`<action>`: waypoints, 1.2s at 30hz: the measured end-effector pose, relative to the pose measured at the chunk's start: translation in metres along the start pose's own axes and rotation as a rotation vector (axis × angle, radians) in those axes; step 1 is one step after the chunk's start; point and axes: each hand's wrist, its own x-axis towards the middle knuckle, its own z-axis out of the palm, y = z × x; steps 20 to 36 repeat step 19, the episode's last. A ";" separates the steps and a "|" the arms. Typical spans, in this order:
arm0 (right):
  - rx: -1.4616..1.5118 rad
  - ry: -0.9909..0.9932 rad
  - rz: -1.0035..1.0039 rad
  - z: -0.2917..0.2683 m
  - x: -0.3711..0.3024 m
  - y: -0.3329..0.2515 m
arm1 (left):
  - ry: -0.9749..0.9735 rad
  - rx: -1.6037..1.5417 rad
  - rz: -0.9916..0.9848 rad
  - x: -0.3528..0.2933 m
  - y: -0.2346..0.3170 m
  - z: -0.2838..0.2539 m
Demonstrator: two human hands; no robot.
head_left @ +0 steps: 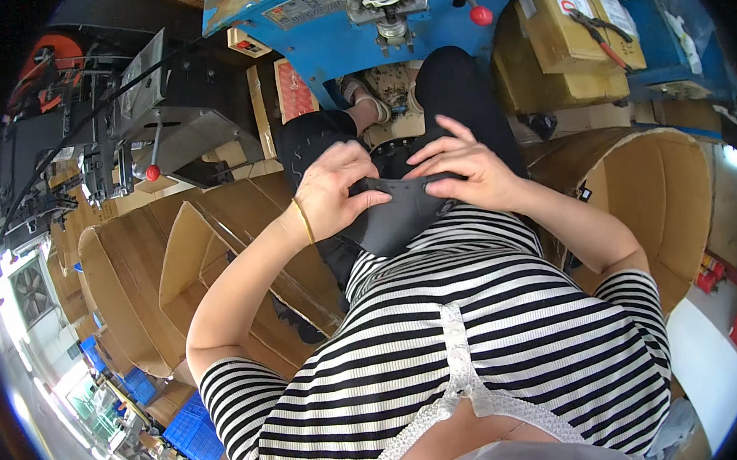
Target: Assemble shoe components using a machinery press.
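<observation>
A dark grey piece of sheet material point(396, 217), its kind not clear, spans my two hands above my lap. My left hand point(332, 187) pinches its left upper edge, thumb on the near side and fingers curled behind. On the other edge my right hand point(474, 169) grips it between thumb and fingers, with the index finger raised. Behind the piece, between my knees, shows a dark strip with small shiny dots point(393, 154), partly hidden by my hands.
A blue machine point(307, 52) with a metal head point(393, 30) and a red-knobbed lever point(480, 15) stands ahead. Open cardboard boxes flank me left point(135, 278) and right point(675, 203). Red-handled pliers point(601, 39) lie on a carton point(570, 15). Another red-knobbed lever point(153, 171) is at left.
</observation>
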 end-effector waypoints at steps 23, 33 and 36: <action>0.888 0.627 0.128 -0.114 0.074 0.017 | 0.475 0.854 0.521 0.122 0.018 -0.123; 0.888 0.627 0.128 -0.114 0.074 0.017 | 0.475 0.854 0.521 0.122 0.018 -0.123; 0.888 0.627 0.128 -0.114 0.074 0.017 | 0.475 0.854 0.521 0.122 0.018 -0.123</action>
